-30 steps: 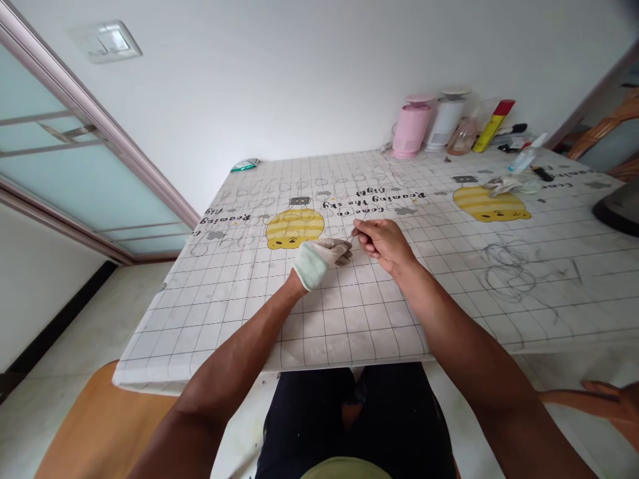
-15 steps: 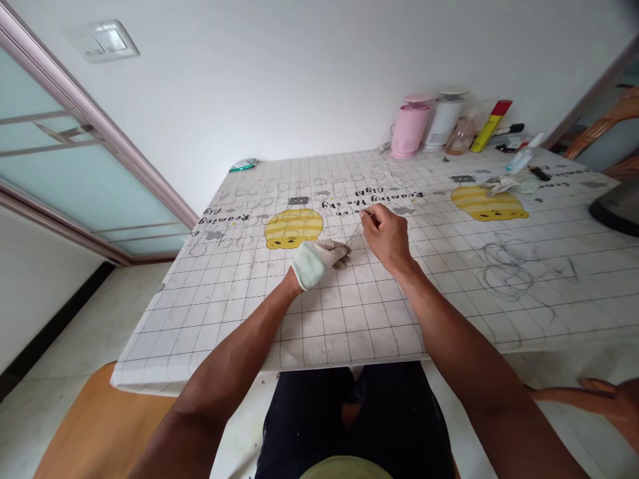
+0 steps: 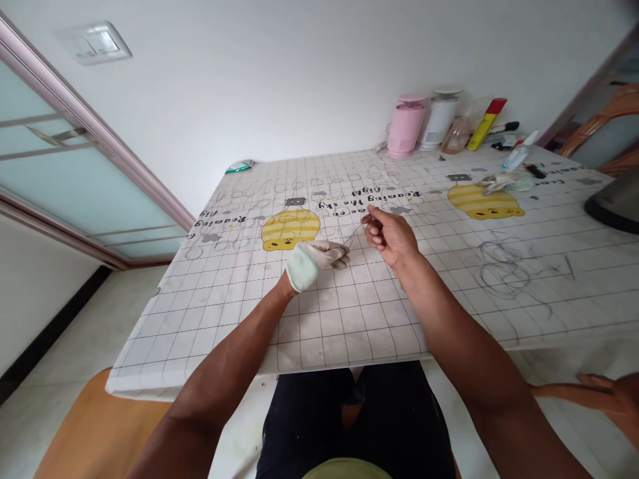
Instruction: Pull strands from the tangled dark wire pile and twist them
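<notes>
One thin, dark, wire-like strand (image 3: pixel 355 234), pinched at either end by nearly closed, pale-gloved left hand (image 3: pixel 324 255) and curled, bare right hand (image 3: pixel 392 233), above white grid-patterned tablecloth (image 3: pixel 324 332). Likely danger: slipping loose from sudden tug.

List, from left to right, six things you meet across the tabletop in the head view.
Green-and-white flat packet, left hand in whitish fabric glove, thin dark strand, bare right hand, tall yellow container with red top, grey object with black base.

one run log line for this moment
left hand: gloved | right hand: bare | thin strand: held between both hands | pink cylinder: upright
</notes>
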Action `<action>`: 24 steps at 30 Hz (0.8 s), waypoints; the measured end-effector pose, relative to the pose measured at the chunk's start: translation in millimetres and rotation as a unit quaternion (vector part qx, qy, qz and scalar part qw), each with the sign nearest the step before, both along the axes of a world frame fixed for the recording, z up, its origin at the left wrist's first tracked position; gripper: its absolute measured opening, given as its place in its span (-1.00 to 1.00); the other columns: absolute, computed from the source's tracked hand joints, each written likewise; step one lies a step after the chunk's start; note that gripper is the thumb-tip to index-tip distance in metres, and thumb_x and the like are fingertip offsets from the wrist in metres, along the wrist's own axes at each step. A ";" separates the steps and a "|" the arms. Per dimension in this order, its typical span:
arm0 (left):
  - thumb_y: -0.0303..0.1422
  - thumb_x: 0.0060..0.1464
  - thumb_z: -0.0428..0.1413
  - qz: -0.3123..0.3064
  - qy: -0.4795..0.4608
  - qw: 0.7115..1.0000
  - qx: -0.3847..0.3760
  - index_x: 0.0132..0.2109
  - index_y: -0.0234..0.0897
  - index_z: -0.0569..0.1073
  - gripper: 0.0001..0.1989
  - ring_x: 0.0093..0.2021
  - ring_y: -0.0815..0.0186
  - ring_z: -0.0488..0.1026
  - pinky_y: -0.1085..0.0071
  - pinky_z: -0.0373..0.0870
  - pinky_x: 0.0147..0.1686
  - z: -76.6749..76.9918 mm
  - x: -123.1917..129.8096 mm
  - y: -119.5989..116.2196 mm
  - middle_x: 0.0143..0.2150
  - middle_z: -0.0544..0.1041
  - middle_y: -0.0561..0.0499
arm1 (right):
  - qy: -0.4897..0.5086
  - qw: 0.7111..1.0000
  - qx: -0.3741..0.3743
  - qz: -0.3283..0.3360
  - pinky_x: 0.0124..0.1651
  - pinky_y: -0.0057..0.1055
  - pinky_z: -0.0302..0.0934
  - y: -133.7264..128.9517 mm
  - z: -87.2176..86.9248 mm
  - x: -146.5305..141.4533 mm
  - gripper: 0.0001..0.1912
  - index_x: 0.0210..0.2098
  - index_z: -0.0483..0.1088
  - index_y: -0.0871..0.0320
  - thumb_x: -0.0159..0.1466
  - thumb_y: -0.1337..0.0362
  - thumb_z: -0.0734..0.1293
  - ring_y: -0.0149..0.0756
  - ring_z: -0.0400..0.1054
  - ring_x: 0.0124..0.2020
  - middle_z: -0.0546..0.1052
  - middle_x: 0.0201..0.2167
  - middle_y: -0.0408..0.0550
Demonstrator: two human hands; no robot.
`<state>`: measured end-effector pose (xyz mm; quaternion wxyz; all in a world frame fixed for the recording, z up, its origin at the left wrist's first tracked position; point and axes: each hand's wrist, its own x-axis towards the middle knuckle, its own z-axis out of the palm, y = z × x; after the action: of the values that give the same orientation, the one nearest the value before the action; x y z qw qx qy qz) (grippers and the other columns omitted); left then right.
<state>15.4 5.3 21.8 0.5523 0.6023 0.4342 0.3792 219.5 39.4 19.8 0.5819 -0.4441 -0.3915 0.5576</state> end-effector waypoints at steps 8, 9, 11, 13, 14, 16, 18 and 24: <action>-0.30 0.11 0.33 -0.050 -0.022 0.998 -0.010 -0.20 -0.43 0.66 -0.77 -0.38 0.27 0.62 0.29 0.61 -0.24 -17.0 -4.1 9.9 -0.28 0.69 -0.19 | -0.018 1.000 0.011 -0.002 -0.69 -0.40 -0.17 -0.2 -1.0 -1.1 -0.51 -0.51 0.32 0.07 0.23 -0.16 0.47 -0.47 -0.02 -0.72 0.21 -0.70 -0.26; -0.27 0.10 0.34 -0.052 -0.037 0.998 -0.014 -0.19 -0.43 0.65 -0.74 -0.38 0.26 0.62 0.27 0.61 -0.24 -18.9 -5.0 11.2 -0.28 0.68 -0.19 | -0.029 0.999 0.018 0.000 -0.69 -0.39 -0.16 -0.8 0.2 -1.1 -0.48 -0.49 0.33 0.07 0.24 -0.22 0.45 -0.46 0.02 -0.72 0.24 -0.69 -0.25; -0.21 0.09 0.36 -0.058 -0.090 0.994 -0.032 -0.16 -0.44 0.63 -0.66 -0.37 0.24 0.61 0.23 0.59 -0.23 -21.7 -7.3 14.4 -0.29 0.66 -0.19 | -0.055 0.998 0.036 -0.006 -0.68 -0.38 -0.12 -2.7 3.1 -1.4 -0.40 -0.42 0.40 0.07 0.23 -0.36 0.39 -0.41 0.14 -0.70 0.35 -0.65 -0.17; -0.15 0.05 0.39 -0.068 -0.154 0.984 -0.054 -0.17 -0.43 0.60 -0.61 -0.37 0.23 0.59 0.21 0.57 -0.24 -23.1 -9.8 18.9 -0.28 0.63 -0.18 | -0.079 0.995 0.055 -0.019 -0.68 -0.38 -0.06 -5.5 5.7 -3.1 -0.34 -0.37 0.47 0.09 0.23 -0.43 0.35 -0.36 0.26 -0.65 0.46 -0.57 -0.07; -0.13 0.02 0.40 -0.073 -0.184 0.978 -0.060 -0.20 -0.42 0.58 -0.59 -0.37 0.25 0.57 0.22 0.55 -0.26 -23.3 -11.1 21.6 -0.27 0.61 -0.17 | -0.095 0.993 0.068 -0.021 -0.67 -0.39 -0.02 -7.3 6.7 -5.0 -0.34 -0.35 0.49 0.10 0.23 -0.42 0.36 -0.34 0.31 -0.61 0.51 -0.53 -0.03; -0.11 -0.04 0.44 -0.081 -0.237 0.966 -0.061 -0.30 -0.36 0.52 -0.59 -0.37 0.31 0.52 0.29 0.51 -0.30 -23.1 -13.6 27.6 -0.25 0.56 -0.13 | -0.136 0.986 0.101 0.006 -0.62 -0.41 0.11 -12.3 7.4 -10.8 -0.40 -0.34 0.53 0.12 0.25 -0.34 0.41 -0.30 0.41 -0.50 0.58 -0.43 0.02; -0.12 -0.06 0.46 -0.091 -0.285 0.953 -0.057 -0.38 -0.32 0.45 -0.57 -0.38 0.39 0.44 0.39 0.45 -0.36 -22.7 -15.9 33.3 -0.27 0.49 -0.06 | -0.175 0.973 0.136 0.058 -0.53 -0.42 0.25 -18.6 6.8 -18.9 -0.50 -0.32 0.55 0.12 0.27 -0.23 0.45 -0.26 0.48 -0.40 0.62 -0.36 0.03; -0.12 -0.01 0.42 -0.052 -0.266 0.961 -0.057 -0.22 -0.34 0.53 -0.60 -0.43 0.40 0.46 0.43 0.43 -0.40 -26.0 -18.7 39.3 -0.27 0.56 -0.06 | -0.235 0.953 0.186 0.037 -0.45 -0.38 0.32 -31.1 -1.0 -38.3 -0.67 -0.33 0.56 0.10 0.39 -0.02 0.39 -0.29 0.43 -0.46 0.57 -0.46 -0.07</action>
<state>-3.3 44.7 -4.2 0.7005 0.4688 0.2607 0.4707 181.3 8.3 18.8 0.5249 -0.4318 -0.6299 0.3759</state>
